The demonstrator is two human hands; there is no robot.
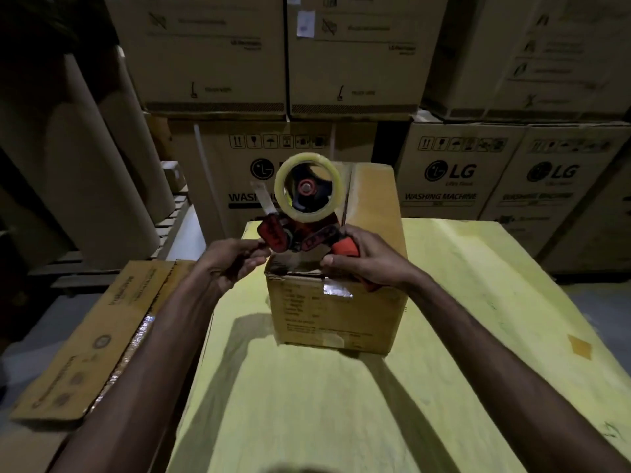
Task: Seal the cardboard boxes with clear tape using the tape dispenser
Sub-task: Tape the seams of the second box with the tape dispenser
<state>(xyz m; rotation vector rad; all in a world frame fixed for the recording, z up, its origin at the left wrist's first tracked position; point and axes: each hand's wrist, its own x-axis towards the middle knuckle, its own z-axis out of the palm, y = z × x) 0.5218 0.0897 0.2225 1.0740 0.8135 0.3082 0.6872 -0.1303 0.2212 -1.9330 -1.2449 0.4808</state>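
Tape dispenser (300, 233) held over near top edge of cardboard box (334, 312), clear tape roll (309, 187) upright. Your right hand (362, 261) clenches orange handle (343, 249). Your left hand (232, 261) pinches dispenser's red front end; tape or guard, cannot tell. Box sits on yellow table (341, 404).

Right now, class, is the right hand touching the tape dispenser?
Touching. The head view shows the right hand curled round the orange handle of the tape dispenser, above the cardboard box.
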